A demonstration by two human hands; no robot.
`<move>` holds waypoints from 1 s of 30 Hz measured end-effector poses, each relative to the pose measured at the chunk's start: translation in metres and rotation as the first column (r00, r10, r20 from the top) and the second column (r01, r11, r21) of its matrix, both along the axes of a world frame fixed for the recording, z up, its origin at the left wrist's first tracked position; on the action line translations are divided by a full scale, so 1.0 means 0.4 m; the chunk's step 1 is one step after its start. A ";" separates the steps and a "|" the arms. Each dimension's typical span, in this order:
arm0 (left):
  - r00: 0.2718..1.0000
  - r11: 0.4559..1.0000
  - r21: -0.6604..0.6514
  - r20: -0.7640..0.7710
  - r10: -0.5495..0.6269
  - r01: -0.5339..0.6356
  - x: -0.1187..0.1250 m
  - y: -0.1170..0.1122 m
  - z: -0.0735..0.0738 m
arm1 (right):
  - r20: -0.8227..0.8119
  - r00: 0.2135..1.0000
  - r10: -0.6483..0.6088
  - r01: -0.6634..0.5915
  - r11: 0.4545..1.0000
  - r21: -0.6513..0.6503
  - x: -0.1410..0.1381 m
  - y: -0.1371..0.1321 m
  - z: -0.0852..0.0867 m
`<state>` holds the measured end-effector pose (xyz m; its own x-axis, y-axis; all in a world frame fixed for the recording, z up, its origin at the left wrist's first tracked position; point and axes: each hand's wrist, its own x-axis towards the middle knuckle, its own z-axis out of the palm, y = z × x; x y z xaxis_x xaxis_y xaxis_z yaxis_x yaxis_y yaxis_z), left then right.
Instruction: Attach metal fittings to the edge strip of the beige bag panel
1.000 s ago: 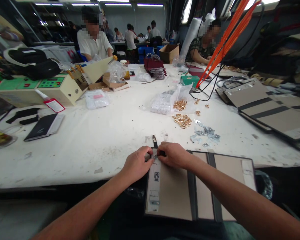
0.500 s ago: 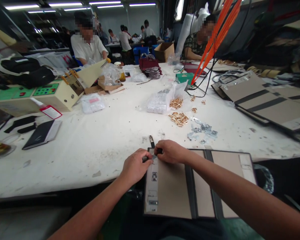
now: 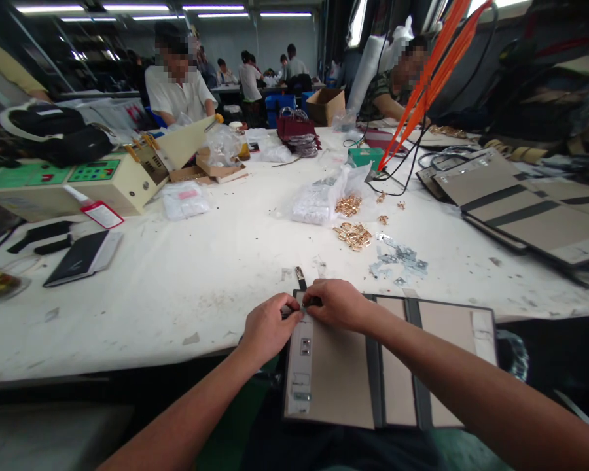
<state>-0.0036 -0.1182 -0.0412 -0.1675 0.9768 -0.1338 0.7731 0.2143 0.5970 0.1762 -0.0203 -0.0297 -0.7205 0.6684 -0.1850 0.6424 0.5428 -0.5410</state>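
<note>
A beige bag panel (image 3: pixel 341 366) with dark edging and dark bands lies open before me, over the table's front edge. At its upper left corner my left hand (image 3: pixel 269 327) is closed in a pinch, its fingertips at a small grey metal plate (image 3: pixel 303 309) that the fingers largely cover. My right hand (image 3: pixel 336 304) is closed too, fingers curled against the same spot from the other side. Just beyond the corner a dark strap with a metal clasp (image 3: pixel 300 277) sticks out. Lower on the panel's left strip sit a square metal fitting (image 3: pixel 305 347) and a flat metal plate (image 3: pixel 302 396).
Gold fittings (image 3: pixel 353 236) and loose metal plates (image 3: pixel 405 259) lie beyond the panel, near a plastic bag (image 3: pixel 314 201). More panels (image 3: pixel 525 203) are stacked at right. A machine (image 3: pixel 73 186), red-labelled bottle (image 3: pixel 102 214) and dark booklet (image 3: pixel 81 260) occupy the left. Co-workers sit across the table.
Both hands have drawn closer together at the corner, and less of the metal plate shows between the fingers. The view has shifted slightly; the panel stays in place.
</note>
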 end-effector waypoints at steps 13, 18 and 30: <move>0.913 0.935 0.292 -0.401 -0.073 0.203 0.023 -0.060 -0.015 | -0.018 1.000 0.019 -0.020 0.999 -0.048 -0.010 0.017 -0.017; 0.902 0.958 0.235 -0.428 -0.049 0.164 0.053 -0.058 -0.016 | -0.023 1.000 0.022 -0.023 0.997 -0.069 -0.008 0.025 -0.023; 0.974 0.997 0.075 -0.225 -0.005 0.023 0.052 -0.008 0.007 | -0.059 0.997 0.045 -0.049 0.997 -0.057 0.011 0.039 -0.041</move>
